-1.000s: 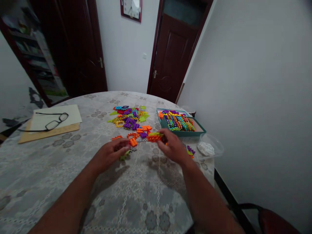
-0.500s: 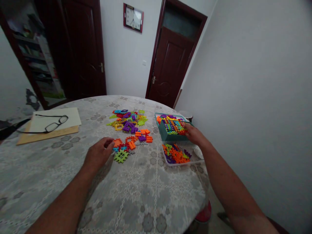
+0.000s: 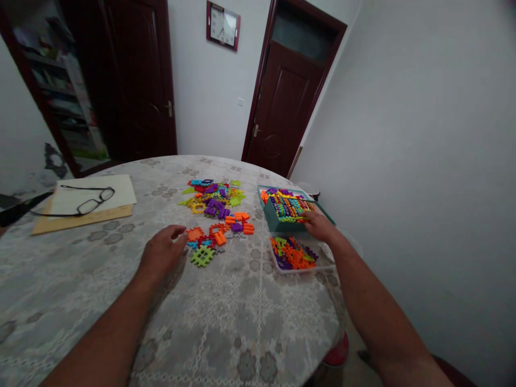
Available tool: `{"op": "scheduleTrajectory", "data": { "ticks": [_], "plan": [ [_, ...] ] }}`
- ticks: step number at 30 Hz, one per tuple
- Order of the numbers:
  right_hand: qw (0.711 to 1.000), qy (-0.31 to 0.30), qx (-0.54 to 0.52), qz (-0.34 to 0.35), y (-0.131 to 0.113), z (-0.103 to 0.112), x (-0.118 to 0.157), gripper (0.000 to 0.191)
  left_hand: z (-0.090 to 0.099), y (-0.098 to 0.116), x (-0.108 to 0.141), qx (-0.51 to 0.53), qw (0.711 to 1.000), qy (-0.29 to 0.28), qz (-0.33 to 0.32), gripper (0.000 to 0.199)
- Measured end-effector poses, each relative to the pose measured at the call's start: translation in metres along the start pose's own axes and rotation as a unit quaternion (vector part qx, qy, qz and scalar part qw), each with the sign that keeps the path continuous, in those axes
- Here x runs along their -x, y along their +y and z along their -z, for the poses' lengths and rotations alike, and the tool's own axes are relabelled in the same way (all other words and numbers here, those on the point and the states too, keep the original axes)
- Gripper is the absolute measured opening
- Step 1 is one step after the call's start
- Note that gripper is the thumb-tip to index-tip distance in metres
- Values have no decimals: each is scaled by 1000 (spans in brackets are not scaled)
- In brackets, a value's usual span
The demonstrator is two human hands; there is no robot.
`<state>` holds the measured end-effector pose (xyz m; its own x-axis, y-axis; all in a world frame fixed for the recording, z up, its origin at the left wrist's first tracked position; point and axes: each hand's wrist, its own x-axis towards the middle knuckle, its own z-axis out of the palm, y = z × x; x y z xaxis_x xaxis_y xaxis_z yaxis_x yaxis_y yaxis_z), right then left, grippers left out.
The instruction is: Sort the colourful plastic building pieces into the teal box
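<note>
My left hand [image 3: 162, 250] rests on the table with fingers curved and a gap between thumb and forefinger. Its fingertips lie beside an orange square plastic piece [image 3: 195, 233]. Close by are a lime-green lattice piece [image 3: 202, 256] and an orange ribbed piece [image 3: 220, 238]. Over the front right of a dark green box [image 3: 277, 221], my right hand [image 3: 320, 224] has its fingertips pinched together at the rows of colourful beads [image 3: 287, 206]. Something small and yellowish shows at those fingertips, too small to name. The palm side of this hand is hidden.
A clear tray [image 3: 296, 271] of orange, purple and green pieces stands in front of the box. Further back lies a heap of mixed plastic pieces [image 3: 216, 200]. Glasses [image 3: 91, 205] rest on paper [image 3: 126, 188] at left. A wall [image 3: 423, 161] rises at right.
My right hand has shifted slightly left and down along the box's front edge, its fingertips now at the nearer beads. The left hand has barely moved. The view has shifted slightly.
</note>
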<state>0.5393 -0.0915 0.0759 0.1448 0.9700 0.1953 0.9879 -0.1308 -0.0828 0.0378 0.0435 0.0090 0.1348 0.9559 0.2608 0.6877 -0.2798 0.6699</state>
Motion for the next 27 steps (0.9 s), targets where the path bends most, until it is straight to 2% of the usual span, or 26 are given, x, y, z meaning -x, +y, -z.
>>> {"op": "scheduleTrajectory", "data": {
  "ticks": [4,7,9,12,14,16,19,22,24,27],
  "plan": [
    [999,42,6,6,-1,-7,10,47,-3,-4,2,-17,1000,17,-15,45],
    [992,120,9,32,-7,-8,18,43,-6,-5,5,-41,998,17,-33,45],
    [984,165,-3,64,-21,-2,23,42,-9,-7,7,-61,996,-3,-58,48],
    [976,183,-54,106,-68,12,35,39,-15,-9,8,-72,995,-18,-70,49],
    [974,145,-107,140,-113,18,46,35,-18,-9,10,-81,992,-34,-88,46],
    [965,87,-165,186,-161,15,55,32,-20,-8,11,-93,988,-55,-112,44],
    [943,13,-223,248,-224,-10,58,36,-21,-8,14,-119,979,-75,-146,44],
    [935,7,-223,275,-267,-50,51,53,-23,-10,15,-141,970,-84,-177,38],
    [941,8,-205,268,-284,-74,46,59,-24,-12,15,-143,966,-92,-195,32],
    [949,12,-187,253,-292,-95,44,53,-25,-12,16,-127,964,-103,-208,26]
  ]
}}
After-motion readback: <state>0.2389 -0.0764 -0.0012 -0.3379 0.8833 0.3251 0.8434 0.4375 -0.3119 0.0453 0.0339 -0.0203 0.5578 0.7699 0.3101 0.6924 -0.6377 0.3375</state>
